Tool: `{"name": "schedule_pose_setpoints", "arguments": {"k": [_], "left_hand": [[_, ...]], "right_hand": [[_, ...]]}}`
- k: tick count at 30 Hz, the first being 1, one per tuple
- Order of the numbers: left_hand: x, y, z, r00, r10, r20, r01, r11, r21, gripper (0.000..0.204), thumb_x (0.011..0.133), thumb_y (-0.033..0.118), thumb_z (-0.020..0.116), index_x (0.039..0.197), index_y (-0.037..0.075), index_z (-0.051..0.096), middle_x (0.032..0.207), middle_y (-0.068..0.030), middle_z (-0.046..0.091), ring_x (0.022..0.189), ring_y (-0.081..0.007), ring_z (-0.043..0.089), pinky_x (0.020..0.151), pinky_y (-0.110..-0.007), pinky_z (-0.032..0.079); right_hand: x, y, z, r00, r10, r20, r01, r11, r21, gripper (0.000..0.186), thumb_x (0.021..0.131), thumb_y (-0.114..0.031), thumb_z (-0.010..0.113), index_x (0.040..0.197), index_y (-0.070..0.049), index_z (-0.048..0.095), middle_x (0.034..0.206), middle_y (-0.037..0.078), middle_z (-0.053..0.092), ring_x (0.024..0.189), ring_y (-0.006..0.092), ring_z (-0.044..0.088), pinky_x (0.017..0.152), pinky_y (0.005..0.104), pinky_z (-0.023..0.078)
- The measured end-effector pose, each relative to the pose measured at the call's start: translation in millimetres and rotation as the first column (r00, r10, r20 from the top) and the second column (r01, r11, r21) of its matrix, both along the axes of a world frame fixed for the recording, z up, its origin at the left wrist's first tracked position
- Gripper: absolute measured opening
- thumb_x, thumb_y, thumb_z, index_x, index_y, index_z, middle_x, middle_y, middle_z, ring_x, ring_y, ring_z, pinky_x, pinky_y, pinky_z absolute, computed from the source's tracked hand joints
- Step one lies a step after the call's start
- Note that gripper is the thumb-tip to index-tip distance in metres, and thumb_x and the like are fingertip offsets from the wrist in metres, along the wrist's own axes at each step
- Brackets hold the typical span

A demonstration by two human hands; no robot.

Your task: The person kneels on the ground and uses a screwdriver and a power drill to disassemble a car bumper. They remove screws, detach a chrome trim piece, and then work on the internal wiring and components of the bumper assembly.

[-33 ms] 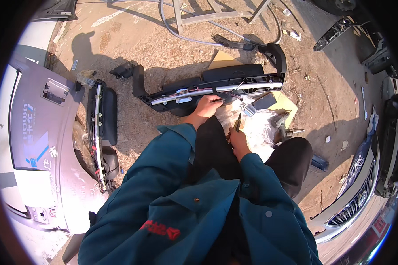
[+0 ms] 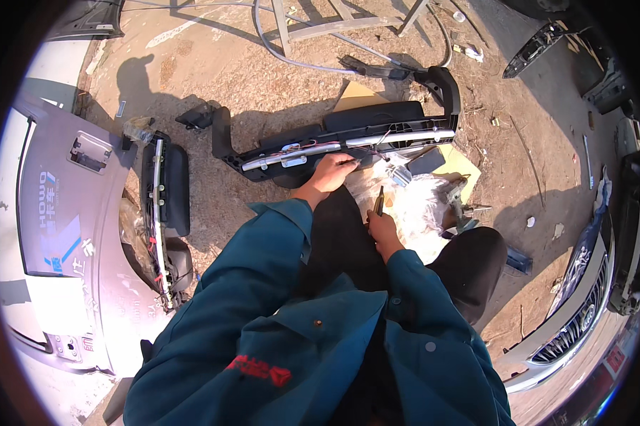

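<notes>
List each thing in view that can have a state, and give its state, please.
Left hand: rests on the black trim assembly, fingers at its chrome strip.
Right hand: closed on a thin dark tool, pointing up.
Black trim assembly: lies on the dirt ground, detached.
Grey body panel: lies flat, detached.

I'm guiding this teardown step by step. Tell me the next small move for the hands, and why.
Probably bring the right hand and its thin tool up to the spot the left hand is gripping. The left hand rests on the black trim panel beside its chrome strip, at some loose wires, while the tool is held apart from the panel, pointing up toward it.
</notes>
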State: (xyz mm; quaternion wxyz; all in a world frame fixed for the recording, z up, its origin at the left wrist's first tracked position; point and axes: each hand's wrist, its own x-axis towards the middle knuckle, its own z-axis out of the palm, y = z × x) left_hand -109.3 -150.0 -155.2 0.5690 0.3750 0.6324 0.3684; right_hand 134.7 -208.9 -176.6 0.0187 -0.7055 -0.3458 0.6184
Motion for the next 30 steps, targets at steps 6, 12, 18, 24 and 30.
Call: {"name": "schedule_pose_setpoints", "arguments": {"k": [6, 12, 18, 24, 30], "left_hand": [[-3.7, -17.0, 6.1, 0.973, 0.122, 0.194, -0.089, 0.981, -0.171, 0.035, 0.121, 0.024, 0.058, 0.123, -0.004, 0.078, 0.084, 0.0019, 0.062, 0.072, -0.0085, 0.053, 0.065, -0.027, 0.044], [17.4, 1.3, 23.2, 0.946, 0.122, 0.302, -0.084, 0.987, -0.136, 0.030, 0.118, 0.017, 0.058, 0.126, -0.005, 0.078, 0.086, 0.0020, 0.060, 0.071, -0.0080, 0.049, 0.063, -0.027, 0.041], [6.7, 0.2, 20.7, 0.985, -0.099, 0.141, 0.104, 0.994, -0.028, 0.025, 0.114, 0.016, 0.062, 0.120, -0.002, 0.078, 0.086, 0.0012, 0.064, 0.075, -0.0071, 0.052, 0.066, -0.028, 0.042], [15.2, 3.5, 21.9, 0.947, -0.279, -0.161, 0.294, 0.952, 0.082, 0.023, 0.108, 0.015, 0.067, 0.119, -0.002, 0.076, 0.102, -0.0113, 0.080, 0.097, -0.0174, 0.071, 0.088, -0.036, 0.057], [6.3, 2.3, 20.2, 0.947, -0.242, -0.213, 0.275, 0.951, 0.140, 0.027, 0.104, 0.022, 0.070, 0.118, 0.000, 0.077, 0.099, -0.0193, 0.079, 0.090, -0.0291, 0.076, 0.085, -0.041, 0.060]], "right_hand": [[24.5, 3.3, -8.6, 0.999, -0.010, -0.045, 0.004, 0.991, -0.137, 0.041, 0.104, -0.036, 0.072, 0.102, 0.004, 0.077, 0.091, 0.018, 0.080, 0.076, 0.0270, 0.078, 0.066, 0.0416, 0.058], [53.2, 23.9, -23.6, 0.809, 0.530, 0.253, -0.568, 0.816, 0.109, 0.055, 0.101, -0.047, 0.069, 0.117, 0.004, 0.080, 0.116, 0.032, 0.080, 0.114, 0.0505, 0.076, 0.103, 0.0550, 0.059], [23.9, 25.2, 28.9, 0.914, 0.351, 0.204, -0.406, 0.787, 0.464, 0.043, 0.106, -0.033, 0.072, 0.139, -0.006, 0.077, 0.118, 0.025, 0.081, 0.107, 0.0386, 0.080, 0.098, 0.0487, 0.061], [-17.8, 83.2, 82.4, 0.954, 0.291, -0.071, -0.169, 0.720, 0.673, 0.037, 0.111, -0.014, 0.068, 0.147, -0.012, 0.076, 0.124, 0.019, 0.081, 0.103, 0.0322, 0.079, 0.094, 0.0386, 0.061], [-31.5, 111.4, 69.5, 0.928, 0.366, -0.070, -0.266, 0.782, 0.564, 0.031, 0.111, -0.017, 0.070, 0.139, -0.007, 0.079, 0.122, 0.016, 0.084, 0.106, 0.0238, 0.079, 0.095, 0.0349, 0.060]]}}
